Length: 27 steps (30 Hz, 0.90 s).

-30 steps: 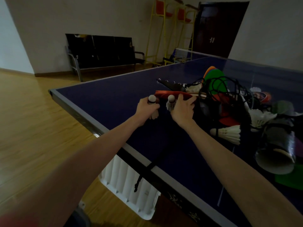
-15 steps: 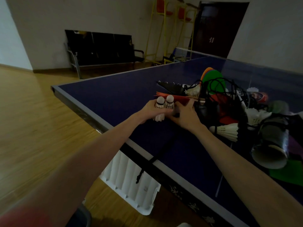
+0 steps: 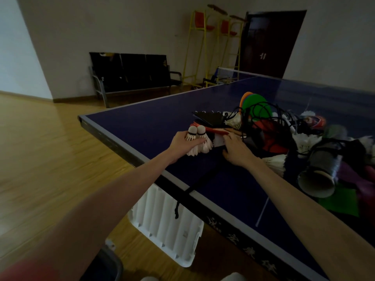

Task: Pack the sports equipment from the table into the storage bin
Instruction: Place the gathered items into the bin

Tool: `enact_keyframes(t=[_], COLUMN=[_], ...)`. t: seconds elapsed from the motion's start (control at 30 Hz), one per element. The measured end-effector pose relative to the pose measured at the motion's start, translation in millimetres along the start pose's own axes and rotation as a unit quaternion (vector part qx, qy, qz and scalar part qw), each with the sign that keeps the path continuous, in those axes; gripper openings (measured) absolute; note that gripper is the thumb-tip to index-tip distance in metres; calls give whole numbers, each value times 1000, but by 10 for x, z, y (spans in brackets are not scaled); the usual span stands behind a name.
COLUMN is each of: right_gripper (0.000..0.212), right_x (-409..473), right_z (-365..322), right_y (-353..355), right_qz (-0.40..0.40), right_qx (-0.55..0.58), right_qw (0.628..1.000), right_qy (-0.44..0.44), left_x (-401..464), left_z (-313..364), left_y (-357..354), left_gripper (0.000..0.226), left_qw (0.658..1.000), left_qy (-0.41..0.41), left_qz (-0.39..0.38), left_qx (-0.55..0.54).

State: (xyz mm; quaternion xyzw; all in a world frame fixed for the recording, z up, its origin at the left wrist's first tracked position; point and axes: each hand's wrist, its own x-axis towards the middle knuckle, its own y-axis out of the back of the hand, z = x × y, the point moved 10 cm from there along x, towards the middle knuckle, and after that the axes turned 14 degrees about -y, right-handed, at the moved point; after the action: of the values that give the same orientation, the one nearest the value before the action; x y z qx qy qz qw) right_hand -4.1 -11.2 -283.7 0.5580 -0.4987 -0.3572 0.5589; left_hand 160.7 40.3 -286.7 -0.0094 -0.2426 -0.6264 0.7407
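Your left hand (image 3: 183,143), mid-frame, pinches two shuttlecocks (image 3: 199,141), corks up, feather skirts down. The white storage bin (image 3: 166,222) sits lower centre, below the table's (image 3: 142,126) edge, straight under that hand, so it's your nearer one. Right of it, your right hand (image 3: 235,151) rests fingers spread at the equipment pile (image 3: 269,136), gripping nothing.

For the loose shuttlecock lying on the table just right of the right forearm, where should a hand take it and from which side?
Probably by the feather skirt, from above. The loose shuttlecock lies on its side on the table, skirt widest and facing the open tabletop, with its cork end hidden toward the dark pile. A light pinch across the skirt suits it, much as the left hand holds two shuttlecocks.
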Motion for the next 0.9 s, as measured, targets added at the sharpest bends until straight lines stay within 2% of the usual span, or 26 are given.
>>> enact_keyframes(t=[0.07, 0.13, 0.2, 0.3, 0.47, 0.6, 0.7, 0.77, 0.9], right_gripper=[35, 37, 39, 35, 24, 27, 40, 43, 31], right_x=[14, 24, 14, -30, -206, -260, -313, -396, -665], right_z=[17, 4, -6, -21, -179, -16, 73, 93, 283], right_y=[4, 11, 36, 160, 393, 419, 455, 575, 984], right_qz=[-2, -7, -2, 49, 131, 124, 128, 162, 236], right_qx=[-10, -21, -29, -62, -53, -22, -13, 27, 254], right_qw=[1000, 1000, 999, 997, 989, 992, 991, 986, 936], right_qy=[-10, -17, -28, -21, 52, -2, -35, -42, -67], left_x=[-53, -110, -162, -237, -343, -461, -507, -524, -546], left_z=[-7, 2, 5, 12, 21, 40, 25, 5, 86], left_y=[36, 69, 111, 169, 192, 147, 213, 238, 182], left_gripper=[20, 28, 26, 14, 16, 20, 21, 24, 23], left_qw=[1000, 999, 998, 993, 985, 981, 978, 977, 985], left_qy=[8, 18, 28, 38, 58, 65, 64, 68, 54], left_qz=[14, 26, 41, 63, 87, 94, 107, 107, 79], left_qx=[-7, -19, -40, -88, -137, -155, -165, -171, -144])
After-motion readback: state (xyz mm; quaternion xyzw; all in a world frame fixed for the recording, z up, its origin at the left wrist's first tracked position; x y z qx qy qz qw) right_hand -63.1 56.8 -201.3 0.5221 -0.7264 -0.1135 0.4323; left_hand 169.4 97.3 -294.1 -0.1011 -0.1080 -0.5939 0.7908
